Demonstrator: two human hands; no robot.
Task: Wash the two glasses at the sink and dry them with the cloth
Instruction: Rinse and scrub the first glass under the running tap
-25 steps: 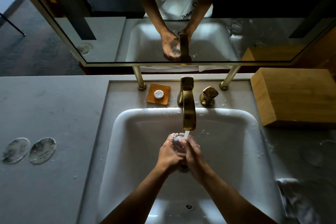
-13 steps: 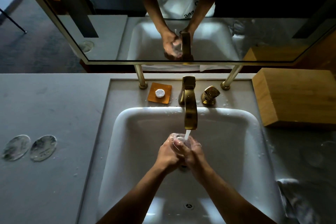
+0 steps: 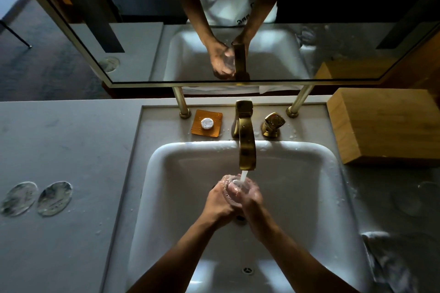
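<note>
Both hands meet over the middle of the sink. My left hand (image 3: 220, 200) wraps its curled fingers round the glass (image 3: 234, 189) from the left side; my right hand (image 3: 250, 198) closes on it from the right, fingers over the near wall. Mouth of the glass tilts up and back toward the spout, I judge so the stream lands inside while the fingers rub the wall.

Water (image 3: 243, 176) runs in a thin white column from the brass tap (image 3: 246, 147) straight onto the rim. Glass held just under the spout, well above the basin floor: less splash, and no knock on the porcelain. The grip looks wet and slick; a two-handed hold makes sense.

Sink (image 3: 309, 173) is white, set into the grey tabletop (image 3: 71, 150); drain sits near its front edge. Brass handle (image 3: 272, 125) just right of the tap, an orange soap dish (image 3: 206, 123) just left, both on the back ledge.

Right of the sink, near the tabletop's front right corner, a crumpled cloth (image 3: 390, 261) lies within reach for drying. Farther back on that side a faint clear round shape (image 3: 426, 185) may be the second glass; too dim to be sure. A wooden box (image 3: 385, 126) fills the back right corner. Two round glassy discs (image 3: 35, 198) lie toward the left edge.

Judgement: washing step, first glass; drying not yet begun.
</note>
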